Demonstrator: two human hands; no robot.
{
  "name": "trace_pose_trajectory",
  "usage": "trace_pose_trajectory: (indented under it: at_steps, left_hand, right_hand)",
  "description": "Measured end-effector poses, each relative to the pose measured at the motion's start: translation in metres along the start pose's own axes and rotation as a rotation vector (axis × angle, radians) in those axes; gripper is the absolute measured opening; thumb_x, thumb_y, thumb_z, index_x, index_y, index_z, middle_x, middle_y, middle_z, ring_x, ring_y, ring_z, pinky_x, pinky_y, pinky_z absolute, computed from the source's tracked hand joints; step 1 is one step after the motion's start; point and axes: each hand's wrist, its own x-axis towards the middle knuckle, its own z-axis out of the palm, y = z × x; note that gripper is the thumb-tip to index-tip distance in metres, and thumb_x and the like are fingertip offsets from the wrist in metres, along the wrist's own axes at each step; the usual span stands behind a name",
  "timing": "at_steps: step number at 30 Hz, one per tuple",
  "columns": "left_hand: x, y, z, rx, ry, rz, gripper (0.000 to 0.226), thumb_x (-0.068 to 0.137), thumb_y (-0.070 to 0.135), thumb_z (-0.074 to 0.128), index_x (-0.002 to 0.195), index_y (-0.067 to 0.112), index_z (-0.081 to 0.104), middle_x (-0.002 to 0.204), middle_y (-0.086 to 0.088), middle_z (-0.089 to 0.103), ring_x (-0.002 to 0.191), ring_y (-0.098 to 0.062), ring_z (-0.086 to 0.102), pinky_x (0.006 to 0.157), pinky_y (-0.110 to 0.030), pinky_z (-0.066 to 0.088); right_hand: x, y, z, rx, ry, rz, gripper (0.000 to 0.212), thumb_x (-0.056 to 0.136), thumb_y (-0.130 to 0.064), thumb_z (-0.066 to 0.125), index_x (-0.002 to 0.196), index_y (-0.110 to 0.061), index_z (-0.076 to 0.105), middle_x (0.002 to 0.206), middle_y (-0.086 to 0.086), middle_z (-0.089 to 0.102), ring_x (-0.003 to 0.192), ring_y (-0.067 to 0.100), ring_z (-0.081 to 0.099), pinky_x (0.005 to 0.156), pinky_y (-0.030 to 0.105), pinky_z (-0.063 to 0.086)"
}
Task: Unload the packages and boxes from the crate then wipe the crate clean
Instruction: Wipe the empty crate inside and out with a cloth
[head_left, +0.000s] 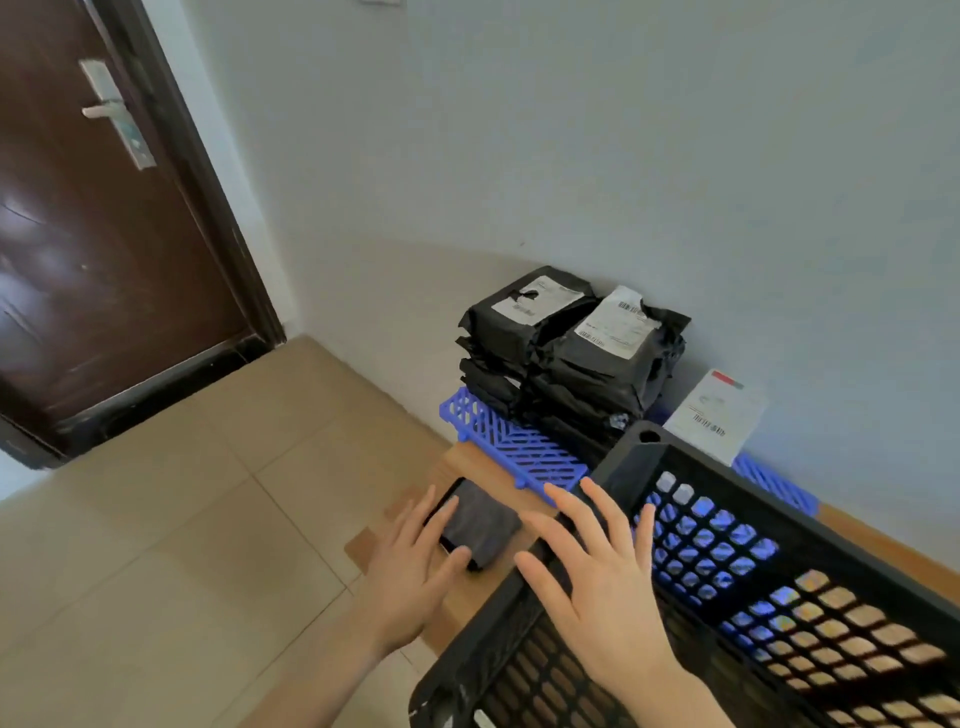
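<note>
Fingers (415, 519) of left hand (410, 566) straight, slightly apart, resting on dark grey bundle (485, 525), right hand (602, 587) spread wide over black crate (623, 460) at 5 o'clock, black packages (571, 358) stacked on blue pallet (509, 441) at 1 o'clock

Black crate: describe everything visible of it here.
The black crate looks like hard plastic: lattice walls, a solid rim, a round hole at its far corner. It appears tilted, its inside facing the camera, with nothing visible inside. The right hand, fingers spread, is over its rim; contact is unclear. A blue pallet shows through the lattice.
</note>
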Motion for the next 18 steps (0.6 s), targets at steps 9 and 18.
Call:
trace_pose_trajectory:
  at_steps: [9, 18]
  left_hand:
    - [0.112, -0.048, 0.063, 0.285, -0.355, 0.016, 0.077, 0.095, 0.057, 0.046, 0.154, 0.039, 0.002, 0.164, 0.007, -0.005, 0.151, -0.022, -0.004, 0.119, -0.053, 0.014]
    - [0.140, -0.072, 0.104, 0.454, -0.375, 0.080, 0.064, 0.097, 0.047, 0.048, 0.151, 0.035, 0.017, 0.157, 0.004, 0.015, 0.144, -0.027, 0.015, 0.112, -0.051, 0.031]
  right_hand:
    - [0.027, 0.000, 0.002, 0.052, -0.004, 0.168, 0.057, 0.092, -0.071, 0.018, 0.143, -0.051, 0.035, 0.158, -0.028, -0.001, 0.146, 0.003, -0.017, 0.115, 0.055, -0.013]
    - [0.031, -0.011, 0.013, 0.173, 0.080, 0.257, 0.039, 0.089, -0.039, 0.049, 0.127, -0.042, 0.053, 0.157, -0.025, 0.014, 0.150, 0.009, -0.004, 0.114, 0.049, 0.004]
